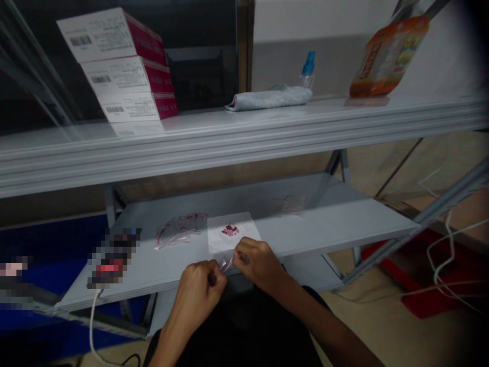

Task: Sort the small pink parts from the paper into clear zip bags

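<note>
Between my two hands stretches a small clear plastic bag [226,261], just off the front edge of the lower shelf. My left hand [204,285] pinches its left side, fingers closed. My right hand [256,260] is closed on the other side and partly hides it. Right behind the hands lies a white sheet [217,239] bearing a small pile of pink and dark brown pieces [231,229]. To the left of the sheet are several flat clear bags [181,228] with red edges. More clear bags [293,205] lie farther back on the right.
The lower shelf [336,214] is grey. On the upper shelf [206,135] stand stacked white and pink boxes [122,84], a folded cloth [271,98], a spray bottle [307,71] and an orange pouch [389,56]. A pixelated item [114,259] with a white cable [92,321] lies at left.
</note>
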